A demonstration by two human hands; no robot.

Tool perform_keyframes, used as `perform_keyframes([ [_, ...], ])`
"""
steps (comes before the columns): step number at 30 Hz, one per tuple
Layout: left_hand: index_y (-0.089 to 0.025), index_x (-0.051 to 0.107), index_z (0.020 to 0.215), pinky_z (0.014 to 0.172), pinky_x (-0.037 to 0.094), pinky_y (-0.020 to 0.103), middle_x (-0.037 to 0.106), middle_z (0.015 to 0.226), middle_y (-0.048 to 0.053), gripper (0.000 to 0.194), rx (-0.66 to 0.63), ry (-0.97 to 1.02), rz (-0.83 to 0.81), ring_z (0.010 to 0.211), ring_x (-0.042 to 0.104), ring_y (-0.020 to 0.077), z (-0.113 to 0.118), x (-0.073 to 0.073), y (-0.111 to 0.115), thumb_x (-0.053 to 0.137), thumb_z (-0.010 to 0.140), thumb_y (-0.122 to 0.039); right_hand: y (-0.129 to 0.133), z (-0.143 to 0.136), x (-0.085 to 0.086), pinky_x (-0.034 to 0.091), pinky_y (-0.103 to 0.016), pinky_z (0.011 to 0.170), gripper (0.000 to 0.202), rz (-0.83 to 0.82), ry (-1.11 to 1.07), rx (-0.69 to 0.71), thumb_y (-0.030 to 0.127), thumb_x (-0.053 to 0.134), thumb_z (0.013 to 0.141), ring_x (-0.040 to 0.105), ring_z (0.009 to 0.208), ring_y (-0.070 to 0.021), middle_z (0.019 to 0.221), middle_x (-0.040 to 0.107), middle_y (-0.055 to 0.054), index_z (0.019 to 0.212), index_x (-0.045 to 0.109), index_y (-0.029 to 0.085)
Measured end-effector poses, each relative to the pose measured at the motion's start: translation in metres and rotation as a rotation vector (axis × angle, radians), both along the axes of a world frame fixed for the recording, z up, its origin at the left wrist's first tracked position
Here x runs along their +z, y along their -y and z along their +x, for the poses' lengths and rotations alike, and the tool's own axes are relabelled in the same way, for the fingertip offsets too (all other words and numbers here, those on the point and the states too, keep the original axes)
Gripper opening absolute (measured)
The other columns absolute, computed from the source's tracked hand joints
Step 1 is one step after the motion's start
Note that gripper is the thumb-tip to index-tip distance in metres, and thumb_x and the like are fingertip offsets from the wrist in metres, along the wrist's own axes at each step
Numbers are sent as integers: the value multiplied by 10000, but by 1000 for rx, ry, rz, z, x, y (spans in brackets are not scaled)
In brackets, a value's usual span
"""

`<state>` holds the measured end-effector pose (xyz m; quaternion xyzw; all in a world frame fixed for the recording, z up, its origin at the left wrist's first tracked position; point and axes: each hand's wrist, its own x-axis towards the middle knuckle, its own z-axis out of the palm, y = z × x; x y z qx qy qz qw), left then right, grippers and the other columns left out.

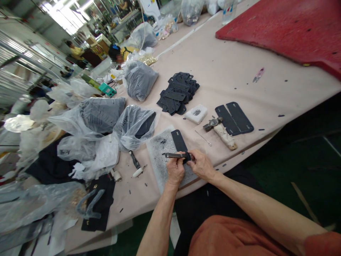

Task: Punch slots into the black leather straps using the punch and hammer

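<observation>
My left hand is closed around a metal punch-like tool, its shank pointing left above a white cutting board speckled with black. Under it lies a flat black strip with a slot near its far end. My right hand pinches the near end of this strip, fingertips close to the tool. The tool's working end is hidden by my fingers. Right of the board rest a hammer with a wrapped handle and a thin metal pick.
A pile of black strips lies further back, near a white block. Two strips lie behind the hammer. Plastic bags crowd the left, with a black-handled tool. Snips and a red board are at right.
</observation>
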<state>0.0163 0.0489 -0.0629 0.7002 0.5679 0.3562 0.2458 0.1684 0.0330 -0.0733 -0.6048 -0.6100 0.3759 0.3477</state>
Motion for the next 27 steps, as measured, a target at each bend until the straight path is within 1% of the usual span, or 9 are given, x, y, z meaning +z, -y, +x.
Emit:
perform_keyframes([
  [3,-215,679,956,888,555,356,742,969,41,171,-10,0,-8,945,691,187,1,2,-1,531,877,-182,0,0,0,440,-290,740,364,-1,4,2,168,633,744,557,794,-173,910,614,-33,1105,596,191],
  [7,-208,673,985,871,548,342,740,976,49,187,-26,-74,-11,933,690,188,4,3,-1,526,877,-164,1,-1,-1,431,-295,736,338,3,14,11,165,616,748,555,788,-175,893,606,-35,1085,600,180],
  [10,-205,668,981,881,535,345,732,973,53,195,-62,-113,-5,946,680,193,4,5,-3,515,875,-143,1,-2,-1,432,-294,736,334,9,15,6,168,607,754,556,793,-176,893,601,-35,1087,603,181],
  [14,-205,665,964,899,527,352,725,964,52,203,-98,-108,6,963,666,197,1,9,-7,507,868,-123,0,-1,0,432,-293,727,343,-7,31,16,173,617,744,551,765,-174,865,605,-29,1086,602,187],
  [20,-204,664,988,848,550,318,733,968,48,207,-164,-100,-11,915,688,178,-3,11,-11,500,877,-142,-1,-2,-1,432,-289,720,334,-26,38,-8,172,636,731,559,757,-175,840,609,-21,1063,615,196],
  [27,-205,678,976,861,560,337,741,965,49,187,-98,-52,-3,913,696,185,-5,5,-9,514,886,-191,-1,-1,4,436,-292,729,354,-38,46,-14,176,655,728,577,782,-180,920,651,-39,1080,624,201],
])
